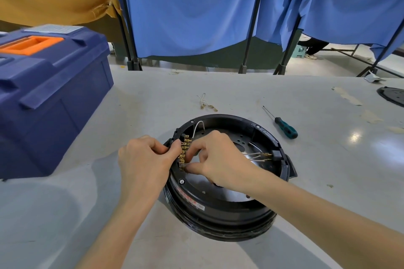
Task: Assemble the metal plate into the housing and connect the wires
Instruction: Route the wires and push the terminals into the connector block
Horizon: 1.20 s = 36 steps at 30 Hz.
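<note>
Wire (185, 166): a thin lead whose end sits at the lowest tab of the terminal strip (184, 150), pinched between the thumb and fingertips of the right hand (218, 159); judged to be going onto its tab.
Right hand, pose: reaches across the open housing from the near right, wrist over the plate, fingers curled into a fine pinch so the small connector can be steered.
Left hand (144, 159), pose: comes in from the near left, fingers curled onto the housing rim beside the strip, apparently bracing it against the push; what the fingertips touch is hidden.
Housing (229, 214): round, black, lying open side up on the table (328, 170), directly in front of the person.
Metal plate (235, 195): shiny disc already seated inside the housing, beneath the right wrist.
Loose wires (260, 156): brass-tipped leads lying over the plate near the right wall, not yet joined.
White wire (200, 125): loops up by the strip's far end.
Screwdriver (286, 130): on the table just right of the housing, within reach.
Spare leads (206, 105): small tangle beyond the housing.
Toolbox (50, 94): blue, closed, far left.
</note>
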### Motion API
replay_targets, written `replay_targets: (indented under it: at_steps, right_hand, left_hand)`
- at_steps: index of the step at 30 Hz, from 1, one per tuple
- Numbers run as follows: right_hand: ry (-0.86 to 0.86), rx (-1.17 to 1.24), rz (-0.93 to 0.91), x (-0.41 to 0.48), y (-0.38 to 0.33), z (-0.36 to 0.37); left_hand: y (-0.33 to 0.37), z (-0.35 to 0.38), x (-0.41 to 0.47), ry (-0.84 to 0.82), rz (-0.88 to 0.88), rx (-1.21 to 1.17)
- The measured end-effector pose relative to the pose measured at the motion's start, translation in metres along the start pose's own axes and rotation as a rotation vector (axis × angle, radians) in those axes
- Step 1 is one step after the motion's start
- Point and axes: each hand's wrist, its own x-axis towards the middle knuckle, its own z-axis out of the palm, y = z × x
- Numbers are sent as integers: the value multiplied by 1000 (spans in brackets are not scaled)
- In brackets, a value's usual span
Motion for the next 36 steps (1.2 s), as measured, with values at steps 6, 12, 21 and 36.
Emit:
replay_targets:
  at_steps: [6, 12, 21, 36]
  right_hand:
    - [-112, 114, -57, 7, 10, -12]
    - [-220, 128, -101, 13, 13, -21]
    - [-136, 80, -126, 13, 11, -11]
    - [-51, -264, -123, 9, 0, -5]
  left_hand:
    - [-2, 0, 1, -10, 13, 1]
    - [-1, 1, 2, -8, 21, 4]
    - [0, -1, 1, -20, 7, 12]
    - [8, -3, -6, 34, -39, 319]
